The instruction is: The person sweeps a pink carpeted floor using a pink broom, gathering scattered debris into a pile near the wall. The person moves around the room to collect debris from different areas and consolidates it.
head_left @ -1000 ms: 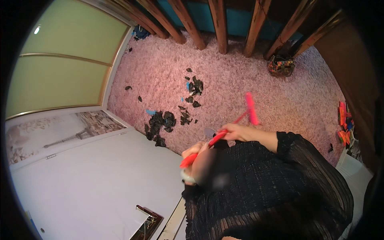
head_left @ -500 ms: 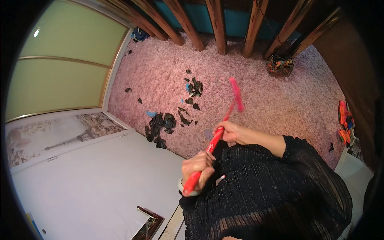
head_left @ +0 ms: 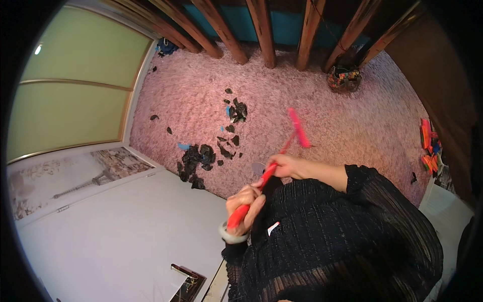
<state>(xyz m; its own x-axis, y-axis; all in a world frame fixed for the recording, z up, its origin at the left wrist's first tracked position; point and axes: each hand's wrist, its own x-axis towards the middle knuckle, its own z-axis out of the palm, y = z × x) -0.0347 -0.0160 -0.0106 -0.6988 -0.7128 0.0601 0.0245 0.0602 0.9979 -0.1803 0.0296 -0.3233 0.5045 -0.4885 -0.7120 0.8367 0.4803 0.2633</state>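
Note:
Both hands grip a red-handled broom (head_left: 268, 174) with a narrow pink head (head_left: 299, 128). My left hand (head_left: 244, 205) is wrapped round the handle close to its end, with a pale bracelet on the wrist. Further along the handle, my right hand (head_left: 283, 166) is closed round it. The head, slightly blurred, is down at the pink shaggy carpet (head_left: 352, 136). To its left lie a clump of torn black pieces (head_left: 240, 110), a larger black heap (head_left: 193, 161) and several loose scraps, with bits of blue among them.
A white door (head_left: 115, 221) with a metal handle (head_left: 186, 276) stands at the lower left, beside green sliding panels (head_left: 75, 110). Wooden posts (head_left: 261, 35) line the far side, with a patterned pot-like container (head_left: 344, 79) near them. Orange toys (head_left: 429, 146) lie at the right edge.
The broom head has been drawn nearer to me and slightly right over the carpet. Both hands have kept their hold, and the whole view has shifted a little.

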